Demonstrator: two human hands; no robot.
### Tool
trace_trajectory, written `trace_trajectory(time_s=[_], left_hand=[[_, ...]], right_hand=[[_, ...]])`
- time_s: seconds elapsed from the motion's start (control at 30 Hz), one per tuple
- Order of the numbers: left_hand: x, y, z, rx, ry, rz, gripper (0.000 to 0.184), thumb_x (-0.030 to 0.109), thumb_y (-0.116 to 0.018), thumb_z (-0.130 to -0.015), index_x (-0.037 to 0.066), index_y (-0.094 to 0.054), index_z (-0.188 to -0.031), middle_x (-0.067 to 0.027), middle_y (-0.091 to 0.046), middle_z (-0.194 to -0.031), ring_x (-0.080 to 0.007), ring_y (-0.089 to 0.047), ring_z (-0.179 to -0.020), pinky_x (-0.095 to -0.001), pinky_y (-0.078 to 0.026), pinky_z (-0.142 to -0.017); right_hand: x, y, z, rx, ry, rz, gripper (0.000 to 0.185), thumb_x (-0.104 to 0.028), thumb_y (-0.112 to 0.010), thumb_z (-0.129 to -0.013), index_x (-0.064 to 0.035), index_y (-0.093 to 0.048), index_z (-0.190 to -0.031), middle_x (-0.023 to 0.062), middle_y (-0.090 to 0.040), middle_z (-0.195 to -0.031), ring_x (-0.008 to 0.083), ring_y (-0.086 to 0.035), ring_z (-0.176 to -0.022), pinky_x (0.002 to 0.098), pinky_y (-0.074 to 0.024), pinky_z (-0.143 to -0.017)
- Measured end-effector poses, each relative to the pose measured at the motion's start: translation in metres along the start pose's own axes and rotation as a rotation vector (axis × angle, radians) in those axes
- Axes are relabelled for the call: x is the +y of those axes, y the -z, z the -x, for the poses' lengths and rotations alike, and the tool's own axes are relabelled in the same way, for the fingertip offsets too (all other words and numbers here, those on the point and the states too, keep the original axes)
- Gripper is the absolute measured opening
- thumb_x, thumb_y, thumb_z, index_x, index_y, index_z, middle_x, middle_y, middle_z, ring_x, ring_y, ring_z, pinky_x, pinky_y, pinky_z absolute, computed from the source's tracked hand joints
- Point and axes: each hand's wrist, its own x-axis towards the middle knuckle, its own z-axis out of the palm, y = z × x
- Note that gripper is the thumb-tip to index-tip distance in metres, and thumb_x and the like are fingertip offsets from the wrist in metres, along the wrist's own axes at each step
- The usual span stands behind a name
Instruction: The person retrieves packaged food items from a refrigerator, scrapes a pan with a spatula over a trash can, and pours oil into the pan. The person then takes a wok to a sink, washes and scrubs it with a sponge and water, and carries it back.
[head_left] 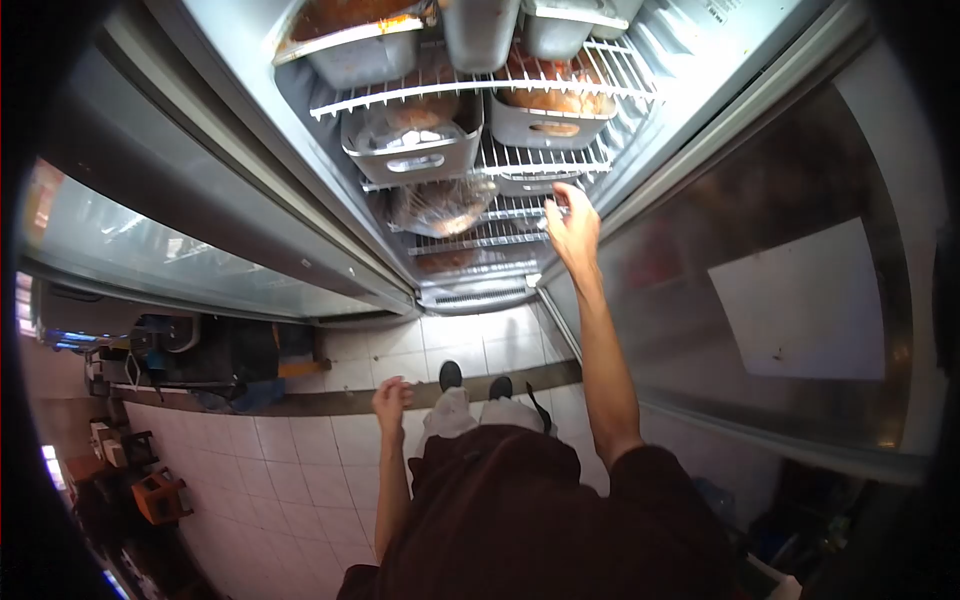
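Observation:
My right hand [573, 232] reaches into the lit, open fridge in front of the lower wire shelves [530, 158]. Its fingers are curved and apart; a small pale patch by the fingertips is too blurred to name. Just above and beyond it is a low grey tray [538, 184]. To the left of this hand, a clear plastic bag [443, 207] with food inside rests on a lower shelf. My left hand [392, 402] hangs over the tiled floor, away from the fridge, with loosely bent fingers and nothing visible in it.
Higher up stand a bin with a slot handle [412, 161], another bin [552, 130] with reddish food, and metal pans [365, 58]. A glass door [690, 290] with a white sheet [808, 300] swings open at right. Another glass-fronted door [220, 230] stands left. Wooden stools [162, 495] are lower left.

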Motion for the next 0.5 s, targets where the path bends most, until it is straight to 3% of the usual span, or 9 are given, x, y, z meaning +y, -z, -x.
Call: trace_trajectory(time_s=[0.03, 0.1, 0.2, 0.23, 0.3, 0.33, 0.37, 0.47, 0.5], left_hand=[[-0.005, 0.013, 0.004, 0.058, -0.006, 0.015, 0.018, 0.017, -0.056, -0.093, 0.008, -0.064, -0.106, -0.0048, -0.067, -0.089, -0.0113, -0.063, -0.074, -0.0239, -0.049, -0.061], [0.004, 0.030, 0.023, 0.236, 0.081, 0.036, 0.018, 0.019, -0.056, -0.093, 0.008, -0.064, -0.105, -0.0036, -0.067, -0.088, -0.0117, -0.063, -0.075, -0.0245, -0.049, -0.061], [-0.023, 0.067, 0.039, 0.375, 0.153, 0.092, 0.022, 0.023, -0.055, -0.092, 0.009, -0.063, -0.106, -0.0037, -0.065, -0.091, -0.0137, -0.062, -0.076, -0.0262, -0.049, -0.062], [-0.030, 0.076, 0.045, 0.429, 0.179, 0.112, 0.022, 0.024, -0.055, -0.092, 0.009, -0.063, -0.107, -0.0039, -0.065, -0.092, -0.0140, -0.062, -0.076, -0.0265, -0.049, -0.062], [-0.042, 0.086, 0.055, 0.473, 0.241, 0.145, 0.025, 0.024, -0.055, -0.091, 0.007, -0.062, -0.109, -0.0055, -0.064, -0.094, -0.0158, -0.062, -0.076, -0.0270, -0.049, -0.063], [-0.046, 0.088, 0.056, 0.495, 0.274, 0.157, 0.025, 0.023, -0.055, -0.091, 0.007, -0.062, -0.109, -0.0059, -0.064, -0.094, -0.0160, -0.062, -0.076, -0.0271, -0.049, -0.063], [-0.048, 0.089, 0.057, 0.515, 0.306, 0.166, 0.025, 0.023, -0.055, -0.091, 0.006, -0.061, -0.109, -0.0063, -0.064, -0.094, -0.0162, -0.062, -0.076, -0.0273, -0.049, -0.063], [-0.050, 0.078, 0.047, 0.442, 0.329, 0.199, 0.027, 0.024, -0.055, -0.091, 0.005, -0.061, -0.109, -0.0075, -0.064, -0.095, -0.0172, -0.062, -0.077, -0.0280, -0.049, -0.063], [-0.048, 0.072, 0.044, 0.399, 0.312, 0.179, 0.026, 0.023, -0.055, -0.091, 0.005, -0.061, -0.109, -0.0072, -0.064, -0.094, -0.0169, -0.062, -0.077, -0.0278, -0.050, -0.063]], right_hand=[[0.014, -0.013, -0.001, -0.066, 0.032, 0.126, 0.031, -0.011, -0.063, -0.079, 0.0001, -0.061, -0.108, 0.0195, -0.063, -0.104, 0.0358, -0.060, -0.095, 0.0410, -0.0474, -0.084], [0.059, -0.045, 0.011, -0.083, 0.117, 0.383, 0.046, -0.015, -0.068, -0.078, 0.0016, -0.056, -0.119, 0.0212, -0.063, -0.108, 0.0292, -0.064, -0.093, 0.0360, -0.0510, -0.081], [0.051, -0.059, 0.021, -0.022, -0.125, 0.072, 0.059, -0.016, -0.069, -0.077, 0.0023, -0.046, -0.128, 0.0211, -0.060, -0.113, 0.0261, -0.064, -0.091, 0.0363, -0.0518, -0.078], [0.042, -0.059, 0.019, -0.055, -0.464, -0.137, 0.058, -0.012, -0.066, -0.081, 0.0009, -0.039, -0.131, 0.0170, -0.059, -0.112, 0.0230, -0.062, -0.090, 0.0373, -0.0533, -0.075], [0.049, -0.059, 0.000, 0.043, -0.850, -0.850, 0.039, -0.010, -0.061, -0.086, -0.0026, -0.045, -0.121, 0.0130, -0.059, -0.108, 0.0236, -0.061, -0.094, 0.0380, -0.0544, -0.075], [0.066, -0.061, -0.007, 0.049, -0.800, -1.036, 0.030, -0.014, -0.059, -0.088, -0.0043, -0.045, -0.114, 0.0107, -0.058, -0.098, 0.0238, -0.060, -0.094, 0.0413, -0.0538, -0.075], [0.090, -0.065, -0.015, -0.031, -0.814, -1.170, 0.025, -0.016, -0.054, -0.090, -0.0049, -0.046, -0.111, 0.0124, -0.056, -0.099, 0.0261, -0.059, -0.093, 0.0431, -0.0528, -0.078], [0.085, -0.063, -0.039, 0.052, -1.152, -1.280, 0.024, -0.017, -0.049, -0.090, -0.0054, -0.048, -0.111, 0.0186, -0.055, -0.100, 0.0285, -0.057, -0.091, 0.0444, -0.0514, -0.081], [0.087, -0.064, -0.040, 0.029, -1.187, -1.171, 0.029, -0.025, -0.052, -0.092, -0.0059, -0.048, -0.113, 0.0199, -0.055, -0.096, 0.0302, -0.059, -0.086, 0.0444, -0.0538, -0.077]])
